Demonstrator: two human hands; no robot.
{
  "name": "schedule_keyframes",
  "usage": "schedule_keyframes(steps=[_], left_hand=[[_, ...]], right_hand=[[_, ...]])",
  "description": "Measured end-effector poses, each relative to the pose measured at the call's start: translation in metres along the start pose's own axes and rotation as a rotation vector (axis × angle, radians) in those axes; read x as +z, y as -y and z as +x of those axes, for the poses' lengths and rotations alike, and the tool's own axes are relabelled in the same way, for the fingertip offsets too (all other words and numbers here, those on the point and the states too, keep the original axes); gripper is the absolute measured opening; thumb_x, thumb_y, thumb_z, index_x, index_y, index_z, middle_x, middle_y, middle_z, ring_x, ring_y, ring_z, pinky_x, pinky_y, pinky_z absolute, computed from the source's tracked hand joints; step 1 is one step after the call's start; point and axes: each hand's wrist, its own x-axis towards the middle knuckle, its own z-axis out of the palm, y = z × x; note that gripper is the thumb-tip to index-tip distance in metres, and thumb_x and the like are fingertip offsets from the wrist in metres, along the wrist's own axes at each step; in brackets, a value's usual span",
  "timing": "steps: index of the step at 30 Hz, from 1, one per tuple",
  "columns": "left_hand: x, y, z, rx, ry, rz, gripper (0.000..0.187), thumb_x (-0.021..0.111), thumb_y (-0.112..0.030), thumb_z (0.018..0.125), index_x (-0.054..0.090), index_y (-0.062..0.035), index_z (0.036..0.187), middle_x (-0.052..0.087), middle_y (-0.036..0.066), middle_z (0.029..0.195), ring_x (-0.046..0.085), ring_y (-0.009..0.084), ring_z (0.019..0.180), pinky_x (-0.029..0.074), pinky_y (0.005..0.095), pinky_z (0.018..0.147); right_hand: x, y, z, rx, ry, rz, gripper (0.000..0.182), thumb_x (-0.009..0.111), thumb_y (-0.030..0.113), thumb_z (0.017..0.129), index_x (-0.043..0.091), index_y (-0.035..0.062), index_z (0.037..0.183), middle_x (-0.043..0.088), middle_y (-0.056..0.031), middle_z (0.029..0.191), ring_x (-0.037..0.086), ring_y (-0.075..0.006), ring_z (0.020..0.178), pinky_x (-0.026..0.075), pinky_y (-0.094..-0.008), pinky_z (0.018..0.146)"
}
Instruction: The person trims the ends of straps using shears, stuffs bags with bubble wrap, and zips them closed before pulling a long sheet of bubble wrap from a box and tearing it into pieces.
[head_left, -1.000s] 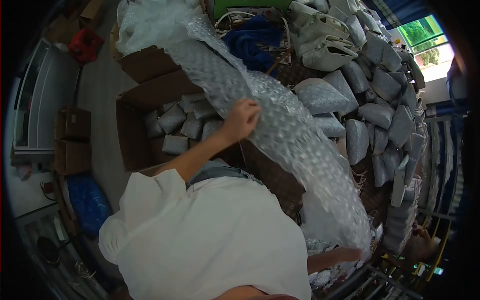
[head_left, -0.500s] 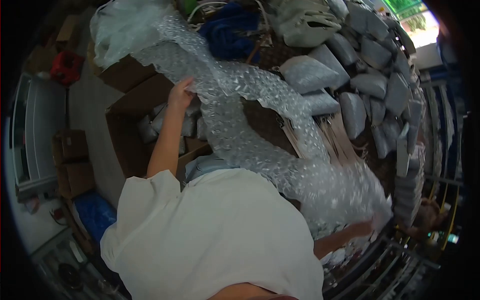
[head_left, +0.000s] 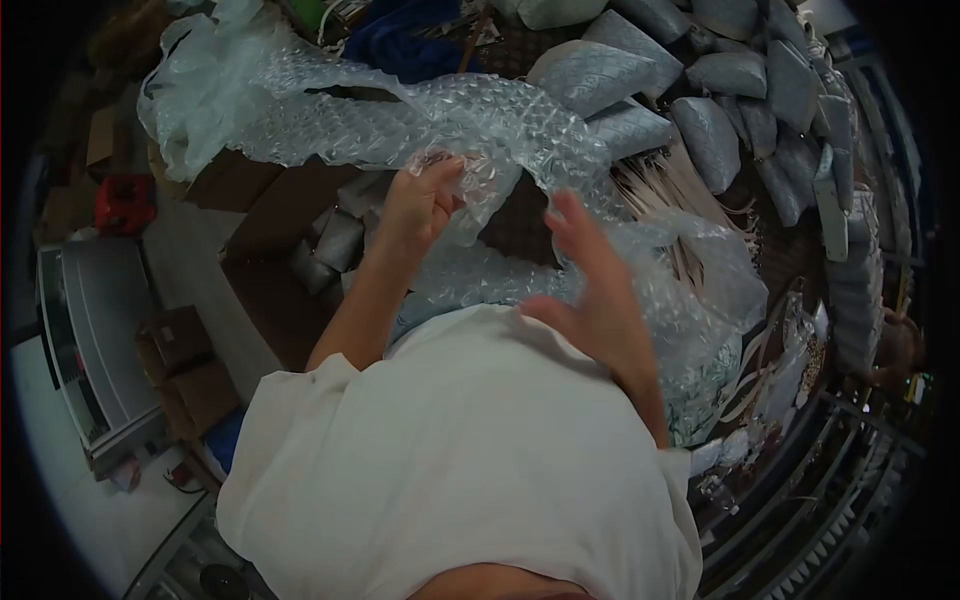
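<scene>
A long sheet of clear bubble wrap (head_left: 500,115) runs across the table in front of me, bunched at the far left and looping down toward my right side. My left hand (head_left: 425,205) is closed on a gathered part of it near the middle. To the right, my right hand (head_left: 595,280) has its thumb and fingers spread, slightly blurred, with nothing in its grasp. The wrap lies just beyond and beside that hand. Beneath the sheet on the right, a bundle of pale straps (head_left: 665,195) shows partly.
Several silver-grey wrapped packages (head_left: 705,140) are piled at the back right. An open cardboard box (head_left: 275,265) with more packages stands at my left. A blue cloth (head_left: 400,40) lies at the back. A red object (head_left: 125,205) is on the far left, and metal racks (head_left: 830,500) stand lower right.
My right hand has come from the far lower right to the middle, letting go of the wrap there. My left hand has shifted right with the wrap. The camera view has moved too.
</scene>
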Motion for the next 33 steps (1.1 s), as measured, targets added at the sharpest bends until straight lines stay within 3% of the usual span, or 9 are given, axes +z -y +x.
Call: schedule_keyframes(steps=[4,7,10,15,17,19,23,28,33], left_hand=[[0.026,-0.012,0.000,-0.005,0.041,0.261,0.019,0.059,-0.010,0.081,0.056,0.0025,0.096,0.059,0.008,0.090,0.058,0.0145,0.082,0.048,0.0278,0.071],[0.014,-0.049,-0.003,0.078,0.089,0.670,0.015,0.064,-0.015,0.080,0.060,-0.0011,0.083,0.058,0.003,0.085,0.056,0.0095,0.074,0.047,0.0242,0.065],[0.030,-0.070,-0.031,0.226,0.315,0.960,0.017,0.065,-0.017,0.079,0.061,-0.0009,0.084,0.059,0.003,0.085,0.056,0.0089,0.073,0.046,0.0237,0.066],[0.086,-0.068,-0.025,1.553,0.397,1.494,0.018,0.068,-0.014,0.074,0.062,-0.0063,0.089,0.059,0.008,0.088,0.057,0.0154,0.068,0.047,0.0249,0.065],[0.080,-0.057,-0.010,1.366,0.463,1.407,0.014,0.066,-0.006,0.074,0.061,-0.0030,0.087,0.058,0.007,0.087,0.057,0.0128,0.072,0.046,0.0248,0.065],[0.078,-0.063,-0.002,0.570,0.718,1.225,0.010,0.065,-0.005,0.075,0.059,0.0001,0.082,0.057,0.007,0.074,0.054,0.0126,0.063,0.045,0.0242,0.057],[0.087,-0.068,0.003,0.730,0.743,1.338,0.014,0.064,-0.012,0.075,0.057,0.0010,0.076,0.054,0.010,0.058,0.053,0.0212,0.054,0.040,0.0312,0.051],[0.100,-0.076,0.012,0.743,0.669,1.363,0.012,0.063,-0.011,0.077,0.058,0.0009,0.077,0.054,0.010,0.059,0.051,0.0166,0.051,0.039,0.0296,0.050],[0.104,-0.108,0.022,0.477,0.833,1.271,0.007,0.056,-0.005,0.082,0.059,0.0021,0.082,0.056,0.002,0.064,0.051,0.0076,0.057,0.042,0.0212,0.054]], right_hand=[[0.066,-0.055,0.052,-0.168,-0.416,-0.174,0.072,0.072,0.014,0.069,0.033,-0.0067,0.126,0.043,-0.0252,0.123,0.048,-0.0344,0.111,0.040,-0.0322,0.090],[0.024,-0.069,0.051,0.053,-0.202,0.201,0.016,0.053,0.003,0.082,0.061,-0.0024,0.095,0.065,-0.0083,0.081,0.062,-0.0152,0.070,0.046,-0.0239,0.065],[-0.030,-0.059,0.054,0.350,0.086,0.452,0.017,0.053,0.007,0.084,0.060,-0.0005,0.098,0.064,-0.0040,0.081,0.056,-0.0067,0.066,0.042,-0.0202,0.058],[-0.075,-0.040,0.062,0.275,0.251,0.530,0.018,0.053,0.012,0.085,0.061,0.0011,0.097,0.062,-0.0004,0.075,0.053,-0.0042,0.063,0.039,-0.0180,0.056],[-0.087,-0.024,0.060,0.240,0.257,0.418,0.018,0.053,0.012,0.086,0.061,0.0014,0.097,0.061,0.0001,0.073,0.052,-0.0039,0.064,0.039,-0.0179,0.056],[-0.103,-0.015,0.057,0.251,0.346,0.118,0.020,0.055,0.014,0.084,0.060,-0.0001,0.098,0.062,-0.0030,0.074,0.055,-0.0081,0.068,0.042,-0.0218,0.059],[-0.120,0.003,0.049,0.163,0.205,-0.492,0.025,0.059,0.017,0.082,0.060,-0.0014,0.099,0.062,-0.0098,0.081,0.060,-0.0173,0.074,0.046,-0.0288,0.066],[-0.047,0.046,0.045,-0.337,-0.662,-0.802,0.033,0.065,0.019,0.076,0.059,-0.0005,0.103,0.059,-0.0180,0.094,0.061,-0.0282,0.080,0.047,-0.0358,0.069],[-0.098,-0.013,0.053,0.089,-0.179,-0.473,0.030,0.063,0.011,0.077,0.058,-0.0025,0.103,0.061,-0.0135,0.074,0.061,-0.0200,0.067,0.048,-0.0300,0.061]])
